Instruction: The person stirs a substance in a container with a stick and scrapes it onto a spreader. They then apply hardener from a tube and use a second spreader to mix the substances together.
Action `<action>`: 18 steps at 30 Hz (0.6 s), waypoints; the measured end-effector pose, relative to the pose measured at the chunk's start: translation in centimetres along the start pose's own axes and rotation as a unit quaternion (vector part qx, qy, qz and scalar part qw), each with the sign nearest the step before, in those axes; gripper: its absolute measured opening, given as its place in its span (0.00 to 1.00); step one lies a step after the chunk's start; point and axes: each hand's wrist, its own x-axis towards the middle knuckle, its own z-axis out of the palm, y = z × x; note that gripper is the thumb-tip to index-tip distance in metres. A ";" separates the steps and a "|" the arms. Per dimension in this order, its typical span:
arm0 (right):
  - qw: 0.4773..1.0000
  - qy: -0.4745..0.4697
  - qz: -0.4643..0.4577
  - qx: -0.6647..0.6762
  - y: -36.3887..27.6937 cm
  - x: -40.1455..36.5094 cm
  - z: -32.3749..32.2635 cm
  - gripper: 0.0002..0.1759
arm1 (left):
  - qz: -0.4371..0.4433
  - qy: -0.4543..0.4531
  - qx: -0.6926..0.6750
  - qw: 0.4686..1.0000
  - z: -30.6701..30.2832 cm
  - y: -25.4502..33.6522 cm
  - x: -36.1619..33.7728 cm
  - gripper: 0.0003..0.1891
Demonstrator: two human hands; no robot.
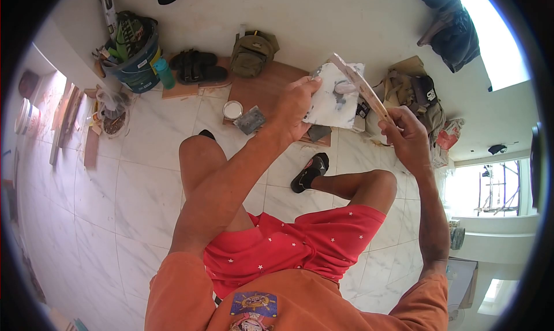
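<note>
My left hand (297, 103) grips the left edge of a squarish white board (327, 107), thumb on its upper face. Grey smears and a pale dab of paste lie on the middle of the board. My right hand (405, 136) is closed around the lower end of a long, flat wooden stick (369, 94). Pale residue coats the stick, which slants up to the left and overlaps the board's right side in this view. Below the left hand, an open round tub of white stuff (232, 110) and a grey flat pad (250, 120) rest on the floor.
Brown boards (265, 83) lie against the wall under a green backpack (253, 55). Black sandals (199, 67), a teal bottle (164, 73) and a filled bucket (135, 71) stand left. Bags (412, 91) are heaped right. My legs spread over marble-look tiles (147, 195).
</note>
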 end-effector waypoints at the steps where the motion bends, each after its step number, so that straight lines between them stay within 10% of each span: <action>1: 1.000 0.004 -0.014 -0.012 0.4 0.3 0.0 0.11 | -0.004 0.003 0.004 1.000 0.1 0.3 0.1 0.11; 18: 0.992 -0.015 -0.026 -0.123 1.7 -1.3 -3.2 0.11 | 0.025 -0.007 0.006 1.000 -0.7 0.3 0.6 0.13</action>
